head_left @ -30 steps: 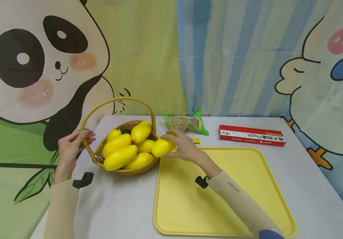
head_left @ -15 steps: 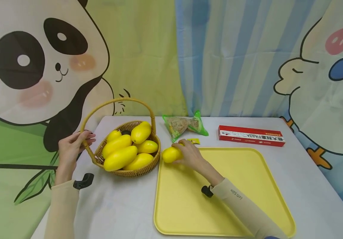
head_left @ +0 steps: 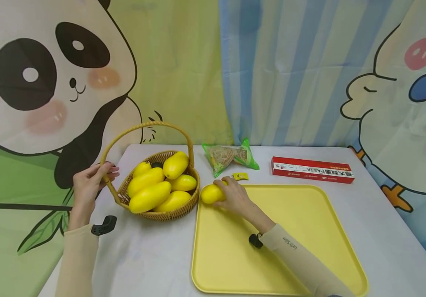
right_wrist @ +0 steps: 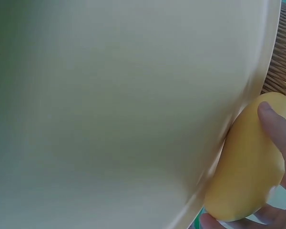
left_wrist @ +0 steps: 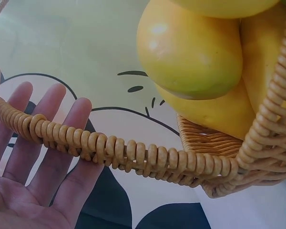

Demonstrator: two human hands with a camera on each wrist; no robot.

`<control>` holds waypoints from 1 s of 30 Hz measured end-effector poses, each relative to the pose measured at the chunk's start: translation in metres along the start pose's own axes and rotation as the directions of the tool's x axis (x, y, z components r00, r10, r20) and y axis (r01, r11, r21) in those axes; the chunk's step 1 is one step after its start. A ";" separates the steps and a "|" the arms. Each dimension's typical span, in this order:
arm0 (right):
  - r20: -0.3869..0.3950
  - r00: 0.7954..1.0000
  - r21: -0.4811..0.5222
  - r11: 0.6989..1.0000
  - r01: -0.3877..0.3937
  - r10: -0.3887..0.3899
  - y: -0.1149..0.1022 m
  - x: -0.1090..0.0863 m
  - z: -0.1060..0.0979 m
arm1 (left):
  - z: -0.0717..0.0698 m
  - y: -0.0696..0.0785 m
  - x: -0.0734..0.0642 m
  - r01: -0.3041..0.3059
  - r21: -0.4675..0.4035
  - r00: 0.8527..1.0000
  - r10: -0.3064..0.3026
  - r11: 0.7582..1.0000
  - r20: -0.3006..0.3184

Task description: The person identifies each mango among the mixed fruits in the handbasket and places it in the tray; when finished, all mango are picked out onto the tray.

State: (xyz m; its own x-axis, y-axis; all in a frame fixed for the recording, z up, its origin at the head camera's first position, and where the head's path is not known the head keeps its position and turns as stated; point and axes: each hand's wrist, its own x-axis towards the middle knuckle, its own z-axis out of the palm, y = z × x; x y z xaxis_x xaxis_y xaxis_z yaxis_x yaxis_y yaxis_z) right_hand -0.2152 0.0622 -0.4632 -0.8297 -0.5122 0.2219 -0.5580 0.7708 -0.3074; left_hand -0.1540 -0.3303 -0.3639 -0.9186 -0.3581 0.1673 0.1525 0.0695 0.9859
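Observation:
My left hand (head_left: 86, 181) holds the handle (left_wrist: 109, 148) of a wicker basket (head_left: 176, 212) at its left side. In the left wrist view the thumb lies at the handle while the other fingers extend behind it. Several yellow mangoes (head_left: 150, 197) fill the basket, with a small dark thing (head_left: 156, 164) among them. My right hand (head_left: 234, 198) grips one mango (right_wrist: 248, 162) just right of the basket, over the far left corner of a yellow tray (head_left: 272, 239). Seen from the right wrist, the thumb presses its side and fingers wrap its lower end.
A green-and-clear bag (head_left: 229, 156) of brown food lies behind the tray. Near it is a small yellow packet (head_left: 240, 176). A red pasta box (head_left: 312, 169) rests at the back right. The white table (head_left: 142, 255) meets a printed cartoon curtain (head_left: 283, 74).
The right hand has lifted a mango off the basket's right side and carried it right and down to the tray's corner. The left hand keeps its place on the handle.

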 end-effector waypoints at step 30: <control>0.095 0.988 0.012 0.992 0.124 -0.125 -0.038 0.024 -0.050 | -0.001 0.000 0.000 -0.018 -0.019 1.000 0.019 1.000 0.019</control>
State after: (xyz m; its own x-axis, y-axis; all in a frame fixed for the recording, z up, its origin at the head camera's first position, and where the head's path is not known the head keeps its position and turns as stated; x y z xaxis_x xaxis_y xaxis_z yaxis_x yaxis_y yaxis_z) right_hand -0.2131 0.0394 -0.3997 -0.7509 -0.6383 0.1694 -0.6570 0.6964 -0.2888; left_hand -0.1540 -0.3309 -0.3640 -0.9225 -0.3385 0.1854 0.1761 0.0585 0.9826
